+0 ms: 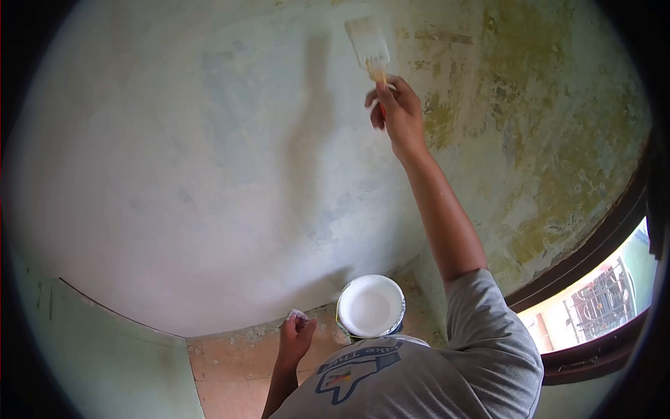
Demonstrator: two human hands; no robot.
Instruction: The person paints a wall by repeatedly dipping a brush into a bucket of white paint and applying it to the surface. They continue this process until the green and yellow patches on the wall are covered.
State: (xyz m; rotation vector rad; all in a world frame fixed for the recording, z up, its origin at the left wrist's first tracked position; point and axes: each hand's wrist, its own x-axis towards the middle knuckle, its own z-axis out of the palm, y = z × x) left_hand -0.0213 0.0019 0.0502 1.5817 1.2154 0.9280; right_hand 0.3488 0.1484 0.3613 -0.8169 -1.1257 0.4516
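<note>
High up against the wall [258, 133], my right hand [399, 112] is closed around the handle of a paintbrush [368, 43] whose wide head is coated white. The head points up and lies at or very near the wall surface. Below, my left hand [299, 334] is curled with its fingers together. A small whitish thing, perhaps a bit of rag, shows at its fingertips; I cannot make out what it is. Just right of that hand stands a round bucket [340, 307] holding white paint [371, 311].
Patchy olive and yellowish stains [530, 174] cover the wall's right part, while the left is whiter. A dark-framed window [593, 307] curves along the right. Tan floor tiles [227, 359] lie below, beside a green wall [118, 356] at left.
</note>
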